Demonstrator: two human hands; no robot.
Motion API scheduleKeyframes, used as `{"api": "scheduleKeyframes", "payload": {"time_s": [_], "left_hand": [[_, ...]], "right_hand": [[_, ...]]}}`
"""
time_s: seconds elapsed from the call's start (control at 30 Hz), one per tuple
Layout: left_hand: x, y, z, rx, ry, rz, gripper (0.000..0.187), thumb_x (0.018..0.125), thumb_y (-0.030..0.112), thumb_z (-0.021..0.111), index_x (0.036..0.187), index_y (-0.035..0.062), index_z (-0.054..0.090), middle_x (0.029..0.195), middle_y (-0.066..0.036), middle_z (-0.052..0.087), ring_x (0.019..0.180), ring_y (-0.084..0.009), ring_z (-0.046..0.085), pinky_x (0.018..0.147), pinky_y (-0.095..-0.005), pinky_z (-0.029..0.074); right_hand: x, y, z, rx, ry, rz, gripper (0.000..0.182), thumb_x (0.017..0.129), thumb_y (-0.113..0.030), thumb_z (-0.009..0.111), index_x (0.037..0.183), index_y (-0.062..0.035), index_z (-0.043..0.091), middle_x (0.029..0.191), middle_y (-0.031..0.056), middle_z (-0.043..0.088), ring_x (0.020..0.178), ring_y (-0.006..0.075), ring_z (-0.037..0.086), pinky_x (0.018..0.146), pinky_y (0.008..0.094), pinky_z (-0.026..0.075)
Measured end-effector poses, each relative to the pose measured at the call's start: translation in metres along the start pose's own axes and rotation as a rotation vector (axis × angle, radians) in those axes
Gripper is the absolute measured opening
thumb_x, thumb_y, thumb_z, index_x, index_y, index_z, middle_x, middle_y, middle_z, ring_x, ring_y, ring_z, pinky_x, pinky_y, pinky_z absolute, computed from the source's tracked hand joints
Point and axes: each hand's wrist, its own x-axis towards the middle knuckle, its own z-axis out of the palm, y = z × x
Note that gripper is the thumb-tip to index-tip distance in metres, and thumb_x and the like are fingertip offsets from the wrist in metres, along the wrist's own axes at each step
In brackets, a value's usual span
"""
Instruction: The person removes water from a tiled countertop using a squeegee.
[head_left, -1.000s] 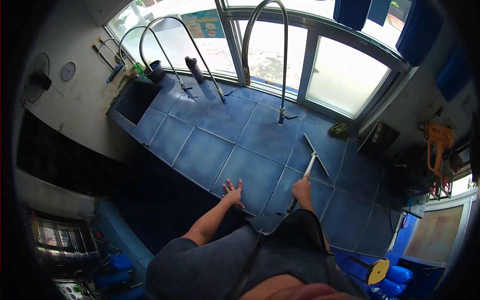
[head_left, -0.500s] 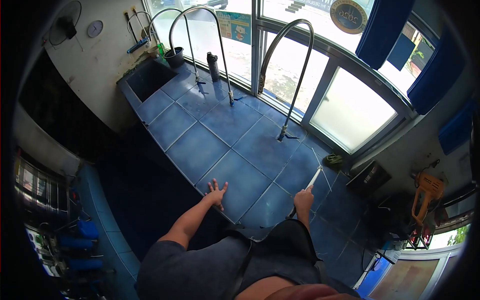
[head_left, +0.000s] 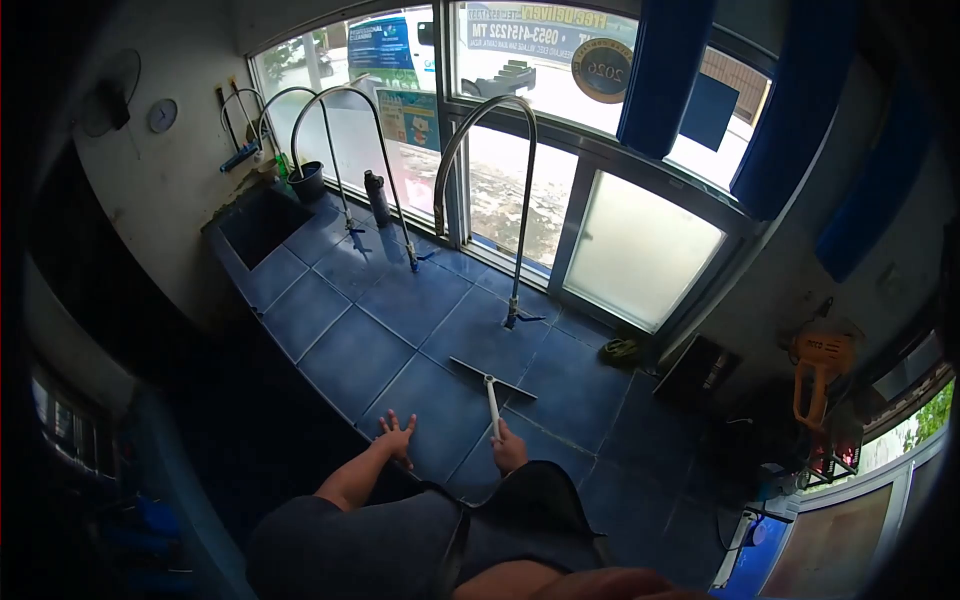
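My right hand [head_left: 509, 450] is wrapped round the white handle of a squeegee [head_left: 491, 396]. The squeegee's long thin blade lies across the blue tiled counter [head_left: 385, 355], ahead of the hand and angled from upper left to lower right. My left hand [head_left: 396, 439] rests at the counter's near edge with its fingers spread, holding nothing. A dark apron covers my front, close to the counter edge.
Several curved metal faucets [head_left: 514, 322] rise from the counter along the window. A dark bottle [head_left: 376, 198] and a black bucket [head_left: 306, 182] stand at the back, near a sunken basin [head_left: 262, 226]. An orange heat gun [head_left: 820, 365] hangs at right, near a dark box [head_left: 697, 368].
The squeegee and my right hand have moved left across the counter, and the blade has turned. My left hand stays spread at the edge. The camera view has shifted.
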Motion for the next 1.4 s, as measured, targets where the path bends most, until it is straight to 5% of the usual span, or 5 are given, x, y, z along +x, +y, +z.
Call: {"api": "scheduleKeyframes", "payload": {"time_s": [0.1,0.27,0.43,0.83,1.4], "left_hand": [[0.003,0.007,0.000,0.020,0.038,-0.045,0.142,0.059,0.043,0.090,0.150,0.0322,-0.019,0.149,-0.029,-0.030,0.137,-0.0600,-0.009,0.102,-0.0712,0.028],[-0.025,0.099,-0.023,-0.554,0.189,0.118,0.103,0.078,0.069,0.062,0.140,-0.0092,0.036,0.139,-0.030,0.045,0.131,-0.0363,0.045,0.106,-0.0410,0.039],[-0.039,0.229,-0.027,-0.940,-0.355,0.693,0.079,0.092,0.064,0.046,0.129,-0.0061,0.049,0.125,-0.020,0.058,0.113,-0.0311,0.055,0.091,-0.0402,0.044],[0.025,0.277,0.029,-0.648,-0.157,0.426,0.077,0.096,0.065,0.027,0.103,-0.0021,0.065,0.106,-0.024,0.066,0.102,-0.0377,0.063,0.085,-0.0488,0.046],[0.025,-0.063,-0.225,0.051,0.578,-0.212,0.083,0.073,0.085,0.046,0.093,0.0086,0.074,0.094,-0.012,0.069,0.096,-0.0293,0.063,0.094,-0.0444,0.037]], "right_hand": [[-0.003,-0.023,-0.043,0.101,0.146,0.132,0.058,0.089,-0.021,0.059,0.143,-0.0100,0.041,0.094,0.0272,0.066,0.090,0.0421,0.064,0.077,0.0484,0.050],[-0.022,-0.013,-0.073,0.086,0.413,0.299,0.064,0.091,-0.016,0.052,0.146,0.0036,0.027,0.084,0.0285,0.065,0.080,0.0437,0.064,0.070,0.0487,0.049],[-0.045,0.024,-0.058,0.257,0.307,0.402,0.071,0.090,-0.018,0.054,0.149,-0.0002,0.018,0.097,0.0271,0.067,0.086,0.0411,0.066,0.074,0.0433,0.051],[-0.082,0.049,-0.098,-0.142,0.283,0.314,0.044,0.079,-0.024,0.066,0.110,0.0072,0.060,0.107,0.0278,0.060,0.097,0.0410,0.060,0.086,0.0471,0.048],[-0.086,0.112,-0.109,-0.236,-0.394,0.643,0.076,0.080,-0.037,0.071,0.128,0.0160,0.044,0.149,0.0384,0.014,0.139,0.0486,0.022,0.114,0.0449,0.027]]}}
